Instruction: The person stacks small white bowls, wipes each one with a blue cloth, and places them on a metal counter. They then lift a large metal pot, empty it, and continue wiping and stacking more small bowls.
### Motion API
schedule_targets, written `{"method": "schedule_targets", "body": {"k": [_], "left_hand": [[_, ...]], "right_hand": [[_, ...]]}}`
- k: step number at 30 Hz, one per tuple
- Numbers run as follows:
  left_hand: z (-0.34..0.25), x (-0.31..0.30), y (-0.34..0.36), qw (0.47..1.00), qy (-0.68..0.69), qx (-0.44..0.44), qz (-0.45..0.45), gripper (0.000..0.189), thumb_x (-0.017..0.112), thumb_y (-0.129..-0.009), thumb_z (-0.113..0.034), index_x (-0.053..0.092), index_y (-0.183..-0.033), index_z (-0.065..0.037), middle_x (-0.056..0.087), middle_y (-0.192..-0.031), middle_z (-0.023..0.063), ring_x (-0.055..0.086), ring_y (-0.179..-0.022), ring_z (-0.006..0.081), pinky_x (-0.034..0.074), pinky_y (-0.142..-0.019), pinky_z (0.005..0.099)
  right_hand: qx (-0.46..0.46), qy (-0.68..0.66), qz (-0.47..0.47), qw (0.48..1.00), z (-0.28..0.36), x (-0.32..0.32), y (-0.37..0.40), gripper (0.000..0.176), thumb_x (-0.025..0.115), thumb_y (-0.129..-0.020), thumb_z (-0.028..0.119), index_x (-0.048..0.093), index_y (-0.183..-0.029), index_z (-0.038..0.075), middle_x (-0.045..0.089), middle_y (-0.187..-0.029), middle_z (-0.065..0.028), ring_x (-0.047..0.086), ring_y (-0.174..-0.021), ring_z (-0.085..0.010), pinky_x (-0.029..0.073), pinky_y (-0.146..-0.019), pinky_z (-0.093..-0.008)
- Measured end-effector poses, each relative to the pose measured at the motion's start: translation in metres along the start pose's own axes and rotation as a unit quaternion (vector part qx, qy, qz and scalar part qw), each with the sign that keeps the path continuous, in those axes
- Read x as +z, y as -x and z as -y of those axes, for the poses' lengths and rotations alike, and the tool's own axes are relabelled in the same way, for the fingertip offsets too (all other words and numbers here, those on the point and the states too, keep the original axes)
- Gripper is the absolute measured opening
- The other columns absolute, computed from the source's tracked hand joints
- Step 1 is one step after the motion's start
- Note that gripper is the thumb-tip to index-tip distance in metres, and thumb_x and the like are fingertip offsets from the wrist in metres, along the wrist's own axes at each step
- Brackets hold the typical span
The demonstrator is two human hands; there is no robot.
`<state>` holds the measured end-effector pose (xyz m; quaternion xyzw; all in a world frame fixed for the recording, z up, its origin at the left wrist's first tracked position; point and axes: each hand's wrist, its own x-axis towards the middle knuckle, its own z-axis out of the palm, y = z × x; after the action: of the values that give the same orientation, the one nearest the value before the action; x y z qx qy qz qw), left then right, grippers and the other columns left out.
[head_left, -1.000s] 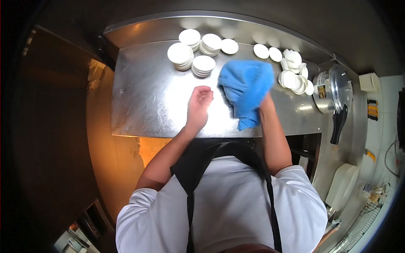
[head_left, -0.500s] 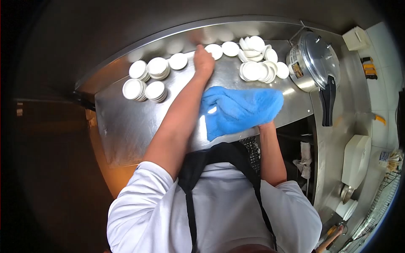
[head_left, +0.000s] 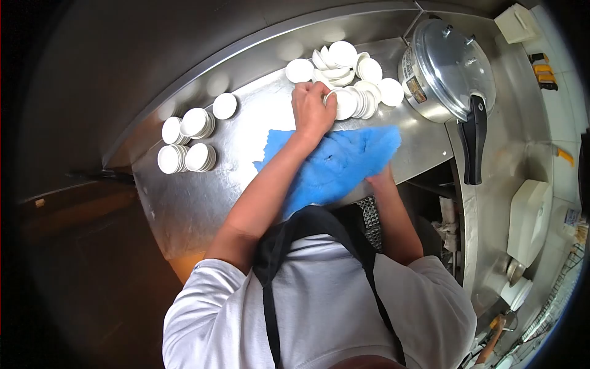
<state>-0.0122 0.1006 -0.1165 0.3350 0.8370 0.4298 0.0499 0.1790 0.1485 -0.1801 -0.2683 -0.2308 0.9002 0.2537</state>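
stainless steel counter [head_left: 203,197] runs along the wall in front of me, under a warm dim light. half a second ago my left hand [head_left: 312,109] was up at the back edge by a lone dish. now it sits lower and further right, at the near edge of the heap of saucers [head_left: 359,67] just beside the pressure cooker [head_left: 452,64]. a second ago that same hand hung loosely curled over bare metal.

its fingers are now bent over the rim of one small white saucer [head_left: 340,101], thumb on the near side, so the saucer lies right at my fingertips and touches the others in the heap.

the blue towel [head_left: 344,160] has dropped too: earlier it was bunched high over my right hand [head_left: 380,181], and now it spreads across the counter's front edge, passing under my left forearm. my right hand is mostly hidden beneath the towel's right corner, so i cannot tell how far it is closed.

four neat stacks of saucers [head_left: 187,141] stand well apart to the left, with another saucer [head_left: 224,106] just past them.
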Motion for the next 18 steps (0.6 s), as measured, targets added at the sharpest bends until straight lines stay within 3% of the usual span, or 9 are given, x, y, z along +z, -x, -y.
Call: {"method": "schedule_targets", "body": {"k": [3, 6, 7, 8, 10, 12, 14, 15, 18], "left_hand": [[0.015, 0.017, 0.008, 0.997, 0.061, -0.034, 0.022, 0.048, 0.071, -0.077, -0.01, 0.047, -0.118, -0.001, 0.062, -0.096, 0.0204, 0.056, -0.103, 0.0404, 0.046, -0.09, 0.0449], [0.021, 0.012, 0.014, 0.992, 0.1, -0.065, 0.049, 0.047, 0.071, -0.079, -0.014, 0.048, -0.117, -0.002, 0.064, -0.104, 0.0214, 0.064, -0.095, 0.0351, 0.05, -0.086, 0.0399], [0.024, 0.006, 0.016, 0.991, 0.085, -0.08, 0.062, 0.047, 0.071, -0.08, -0.015, 0.05, -0.121, -0.001, 0.066, -0.107, 0.0198, 0.066, -0.094, 0.029, 0.051, -0.084, 0.0356], [0.029, -0.001, 0.018, 0.988, 0.089, -0.093, 0.081, 0.046, 0.07, -0.081, -0.014, 0.052, -0.121, -0.001, 0.065, -0.108, 0.0207, 0.065, -0.096, 0.0316, 0.05, -0.086, 0.037], [0.037, -0.015, 0.023, 0.981, 0.097, -0.116, 0.119, 0.044, 0.068, -0.081, -0.011, 0.055, -0.122, -0.002, 0.063, -0.109, 0.0225, 0.063, -0.099, 0.0367, 0.049, -0.089, 0.0398], [0.04, -0.027, 0.032, 0.961, 0.188, -0.152, 0.138, 0.042, 0.067, -0.083, -0.011, 0.058, -0.124, -0.005, 0.066, -0.107, 0.0169, 0.064, -0.096, 0.0275, 0.05, -0.087, 0.0369], [0.038, -0.037, 0.038, 0.922, 0.296, -0.178, 0.174, 0.043, 0.067, -0.083, -0.011, 0.059, -0.125, -0.006, 0.067, -0.106, 0.0127, 0.063, -0.095, 0.0217, 0.05, -0.085, 0.0354], [0.033, -0.042, 0.042, 0.882, 0.363, -0.216, 0.209, 0.037, 0.066, -0.086, -0.016, 0.06, -0.121, -0.005, 0.066, -0.104, 0.008, 0.06, -0.096, 0.0163, 0.048, -0.087, 0.032], [0.032, -0.051, 0.052, 0.889, 0.374, -0.195, 0.179, 0.031, 0.062, -0.088, -0.021, 0.06, -0.114, -0.003, 0.064, -0.104, 0.008, 0.058, -0.097, 0.0145, 0.045, -0.09, 0.0284]], "right_hand": [[-0.012, 0.032, 0.004, 0.999, -0.006, -0.02, -0.007, 0.033, 0.049, -0.099, 0.036, 0.057, -0.115, 0.007, 0.061, -0.103, -0.0053, 0.061, -0.091, -0.0183, 0.053, -0.082, -0.0353], [0.0, 0.085, -0.045, 0.995, 0.003, 0.007, -0.001, 0.027, 0.052, -0.099, 0.029, 0.057, -0.114, 0.008, 0.061, -0.1, -0.0041, 0.061, -0.088, -0.0162, 0.053, -0.078, -0.0315], [0.005, 0.099, -0.063, 0.993, 0.003, 0.01, -0.001, 0.026, 0.051, -0.099, 0.027, 0.057, -0.114, 0.007, 0.062, -0.1, -0.0041, 0.061, -0.088, -0.0157, 0.053, -0.078, -0.0308], [0.01, 0.114, -0.08, 0.99, 0.003, 0.013, -0.002, 0.024, 0.051, -0.099, 0.024, 0.057, -0.115, 0.007, 0.062, -0.1, -0.0042, 0.061, -0.087, -0.0153, 0.052, -0.078, -0.0301], [-0.021, 0.22, -0.068, 0.973, -0.002, 0.015, -0.005, 0.026, 0.055, -0.094, 0.02, 0.056, -0.114, 0.002, 0.063, -0.108, -0.0097, 0.063, -0.095, -0.0223, 0.052, -0.082, -0.0349], [-0.077, 0.35, -0.049, 0.932, -0.011, 0.017, -0.012, 0.029, 0.057, -0.091, 0.016, 0.054, -0.114, -0.001, 0.063, -0.112, -0.0153, 0.063, -0.099, -0.0288, 0.051, -0.084, -0.0385], [-0.156, 0.497, -0.022, 0.853, -0.022, 0.033, -0.022, 0.031, 0.057, -0.089, 0.013, 0.053, -0.115, -0.003, 0.064, -0.112, -0.0209, 0.063, -0.1, -0.0348, 0.05, -0.085, -0.0409], [-0.144, 0.527, -0.03, 0.837, -0.021, 0.047, -0.021, 0.03, 0.059, -0.087, 0.015, 0.055, -0.112, 0.0, 0.064, -0.103, -0.0256, 0.063, -0.098, -0.0395, 0.049, -0.084, -0.0432], [-0.077, 0.548, -0.015, 0.833, -0.014, 0.087, -0.015, 0.025, 0.06, -0.086, 0.019, 0.06, -0.105, 0.003, 0.066, -0.095, -0.0236, 0.064, -0.092, -0.041, 0.05, -0.081, -0.0455]]}}
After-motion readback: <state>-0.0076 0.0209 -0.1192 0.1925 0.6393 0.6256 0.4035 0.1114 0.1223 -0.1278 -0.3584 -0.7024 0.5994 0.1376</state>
